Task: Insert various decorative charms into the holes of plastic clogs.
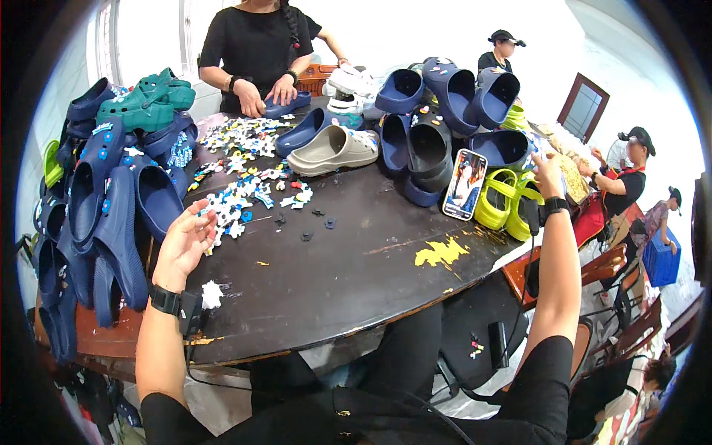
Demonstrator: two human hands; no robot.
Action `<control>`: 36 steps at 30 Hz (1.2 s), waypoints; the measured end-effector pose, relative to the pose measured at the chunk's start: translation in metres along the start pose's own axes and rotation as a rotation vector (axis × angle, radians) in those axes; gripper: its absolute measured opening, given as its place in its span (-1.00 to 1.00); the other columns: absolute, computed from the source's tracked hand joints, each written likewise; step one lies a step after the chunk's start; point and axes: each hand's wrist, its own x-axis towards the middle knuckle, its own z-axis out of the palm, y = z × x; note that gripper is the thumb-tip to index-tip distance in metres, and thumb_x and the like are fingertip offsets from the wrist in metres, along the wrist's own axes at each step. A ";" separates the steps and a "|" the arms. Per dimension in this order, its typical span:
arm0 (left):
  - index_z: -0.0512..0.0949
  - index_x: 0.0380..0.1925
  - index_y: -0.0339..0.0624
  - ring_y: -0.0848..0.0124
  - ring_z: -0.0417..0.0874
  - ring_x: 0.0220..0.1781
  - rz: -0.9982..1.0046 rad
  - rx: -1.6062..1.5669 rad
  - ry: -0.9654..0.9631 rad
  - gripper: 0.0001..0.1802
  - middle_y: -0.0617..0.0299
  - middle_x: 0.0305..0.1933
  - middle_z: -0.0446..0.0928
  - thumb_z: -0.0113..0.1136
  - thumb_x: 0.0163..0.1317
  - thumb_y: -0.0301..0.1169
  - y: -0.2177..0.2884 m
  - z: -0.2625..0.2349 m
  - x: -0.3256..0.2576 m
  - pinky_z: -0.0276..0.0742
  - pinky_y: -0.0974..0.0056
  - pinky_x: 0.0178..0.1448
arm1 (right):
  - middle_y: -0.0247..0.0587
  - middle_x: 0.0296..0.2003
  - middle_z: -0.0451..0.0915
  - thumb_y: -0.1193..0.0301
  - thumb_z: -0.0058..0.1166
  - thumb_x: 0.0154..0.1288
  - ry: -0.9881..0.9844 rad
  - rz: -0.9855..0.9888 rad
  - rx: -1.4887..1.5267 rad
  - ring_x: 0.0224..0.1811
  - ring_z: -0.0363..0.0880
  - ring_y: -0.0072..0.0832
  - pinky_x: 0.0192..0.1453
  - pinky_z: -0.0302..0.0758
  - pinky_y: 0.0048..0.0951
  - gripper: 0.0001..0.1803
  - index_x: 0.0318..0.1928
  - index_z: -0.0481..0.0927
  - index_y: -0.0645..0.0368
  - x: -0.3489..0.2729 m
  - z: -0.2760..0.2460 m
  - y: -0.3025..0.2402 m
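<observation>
The dark table point(341, 278) carries blue clogs point(124, 237) at left, small charms point(239, 148) left of centre, a grey clog point(337, 156) above centre, a phone point(465, 185) and lime clogs point(492, 206) at right.

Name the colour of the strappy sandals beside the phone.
The strappy sandals are yellow-green, seen best in the head view.

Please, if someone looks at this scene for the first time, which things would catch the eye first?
Probably the tall heap of navy clogs on the left of the dark table, with teal clogs on top. Next, the small colourful pieces spread beside the left hand. On the right, bright yellow-green clogs stand beside a lit phone.
</observation>
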 end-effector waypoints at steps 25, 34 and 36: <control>0.55 0.07 -0.10 0.53 0.57 0.00 0.105 0.285 0.155 -0.63 0.28 -0.10 0.62 0.11 0.23 -0.50 -0.002 0.001 -0.013 0.42 0.37 0.10 | 0.27 0.04 0.56 0.36 -0.06 0.28 0.203 -0.468 -0.709 0.09 0.54 0.14 0.20 0.45 -0.01 -0.49 0.24 0.41 0.20 0.093 0.006 0.010; 0.57 0.05 -0.09 0.49 0.58 -0.02 0.092 0.218 0.118 -0.66 0.26 -0.10 0.63 0.16 0.26 -0.45 -0.007 -0.004 -0.013 0.40 0.35 0.07 | 0.28 0.06 0.56 0.33 -0.06 0.24 0.268 -0.494 -0.837 0.12 0.55 0.13 0.22 0.45 -0.08 -0.46 0.25 0.42 0.20 0.114 -0.054 0.006; 0.57 0.04 -0.11 0.49 0.58 -0.02 0.096 0.217 0.099 -0.68 0.25 -0.10 0.63 0.17 0.26 -0.45 -0.007 -0.001 -0.014 0.40 0.35 0.08 | 0.28 -0.01 0.59 0.36 -0.06 0.25 0.329 -0.589 -0.860 0.06 0.57 0.12 0.18 0.45 -0.06 -0.49 0.23 0.44 0.22 0.107 -0.059 0.001</control>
